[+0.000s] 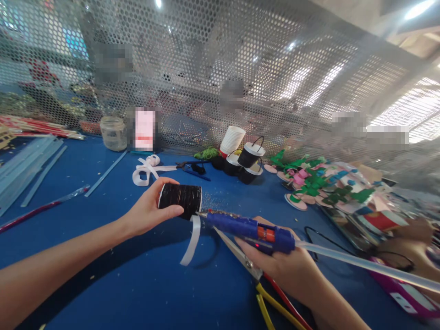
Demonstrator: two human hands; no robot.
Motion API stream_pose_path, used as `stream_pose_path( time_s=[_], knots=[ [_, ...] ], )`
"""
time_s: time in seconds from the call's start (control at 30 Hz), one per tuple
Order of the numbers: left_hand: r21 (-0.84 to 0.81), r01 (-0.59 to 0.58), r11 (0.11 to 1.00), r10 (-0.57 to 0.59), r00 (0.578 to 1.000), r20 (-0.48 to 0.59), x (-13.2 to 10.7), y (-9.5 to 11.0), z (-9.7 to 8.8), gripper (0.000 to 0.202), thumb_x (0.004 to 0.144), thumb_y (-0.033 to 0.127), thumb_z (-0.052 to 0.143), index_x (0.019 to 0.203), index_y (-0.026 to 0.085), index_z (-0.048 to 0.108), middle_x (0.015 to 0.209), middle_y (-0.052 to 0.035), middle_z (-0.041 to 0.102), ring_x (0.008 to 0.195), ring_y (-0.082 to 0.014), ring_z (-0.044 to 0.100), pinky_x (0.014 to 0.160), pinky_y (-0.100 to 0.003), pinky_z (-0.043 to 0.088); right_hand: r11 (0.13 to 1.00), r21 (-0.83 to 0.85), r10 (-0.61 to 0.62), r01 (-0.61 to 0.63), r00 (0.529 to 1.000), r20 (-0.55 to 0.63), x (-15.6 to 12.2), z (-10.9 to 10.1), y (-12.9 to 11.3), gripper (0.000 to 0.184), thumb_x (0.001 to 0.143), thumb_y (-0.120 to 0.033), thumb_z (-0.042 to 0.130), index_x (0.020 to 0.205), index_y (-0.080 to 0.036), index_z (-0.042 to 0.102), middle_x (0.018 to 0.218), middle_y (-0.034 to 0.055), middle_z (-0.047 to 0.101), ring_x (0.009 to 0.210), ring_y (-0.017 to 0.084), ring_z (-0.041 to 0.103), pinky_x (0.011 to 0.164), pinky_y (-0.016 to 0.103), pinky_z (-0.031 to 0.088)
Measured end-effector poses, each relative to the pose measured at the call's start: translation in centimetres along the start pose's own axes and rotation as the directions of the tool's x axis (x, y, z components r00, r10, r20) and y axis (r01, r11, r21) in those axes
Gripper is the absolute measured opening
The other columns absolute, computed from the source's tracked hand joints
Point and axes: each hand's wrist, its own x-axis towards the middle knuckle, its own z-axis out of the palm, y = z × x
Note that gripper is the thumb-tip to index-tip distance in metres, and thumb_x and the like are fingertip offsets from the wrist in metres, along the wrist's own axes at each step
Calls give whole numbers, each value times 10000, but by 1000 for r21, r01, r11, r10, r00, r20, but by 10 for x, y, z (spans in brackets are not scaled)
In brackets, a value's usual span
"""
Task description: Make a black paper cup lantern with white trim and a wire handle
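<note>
- Black-wrapped cylinder (182, 200), white at its rims, is held just above the blue tabletop (137, 279), in the person's left hand (148, 207); thumb and fingers are closed round it.
- Farther back stand a clear jar (113, 134), its contents too blurred to make out, and a leaning stack of white cups (233, 140), nested one in another.
- Beside the stack, small black buckets (250, 156) with white rims and thin dark handles sit in a cluster, one resting on others; what they hold cannot be told.
- The cylinder lies on its side, long axis running roughly left to right; a white strip (191, 242) hangs from its right end toward the person.
- The right hand (287, 263) grips a blue glue gun (240, 227), whose nozzle points left, at or very near the cylinder's lower right rim.
- Blue surface spreads between the forearms; scissors (252, 266) lie by the right hand, blades toward the glue gun.
- A perforated screen (192, 91) bounds the far edge, and green and pink craft pieces (305, 181) crowd the right.
</note>
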Motion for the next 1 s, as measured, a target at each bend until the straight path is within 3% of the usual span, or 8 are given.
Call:
stream_pose_path(
  time_s=[0.13,0.3,0.5,0.67,0.83,1.0],
  knots=[
    [-6,5,1000,-5,1000,8,0,1,1,384,631,332,610,931,195,415,749,23,496,673,-127,483,596,-248,413,1000,-1,-16,16,1000,-1,1,-4,4,70,589,-287,650,651,-252,645,503,6,591,524,193,572,441,273,446],
    [-3,1,1000,-1,1000,11,-1,1,1,404,617,347,616,936,193,421,760,17,501,686,-135,487,606,-256,417,999,37,-2,2,1000,14,3,-4,-3,75,634,-288,629,576,-246,608,469,3,566,463,177,540,405,272,439],
    [-47,27,999,-26,999,21,0,3,1,372,626,345,596,912,181,424,749,19,496,670,-123,479,597,-250,407,1000,10,-28,29,998,-64,0,7,2,107,648,-296,611,558,-238,599,463,5,558,446,165,527,415,269,419],
    [-90,61,994,-59,998,30,-1,3,2,364,629,348,593,903,183,419,728,23,484,619,-108,462,543,-232,388,998,7,-68,69,997,-30,0,4,3,90,623,-315,622,575,-240,616,492,9,581,467,160,525,448,265,436],
    [-83,43,996,-41,999,31,-1,2,1,382,631,357,598,915,173,421,743,18,488,654,-118,469,574,-239,395,999,47,24,-26,999,29,2,-2,-9,111,626,-277,623,533,-225,592,432,3,553,407,149,502,389,251,434],
    [-8,-23,1000,23,999,34,-1,2,0,389,623,338,615,925,176,430,772,15,494,694,-127,472,612,-244,408,992,61,117,-114,992,-53,-1,3,-5,144,641,-307,604,535,-216,568,380,-26,516,334,128,479,337,233,417]
  ],
)
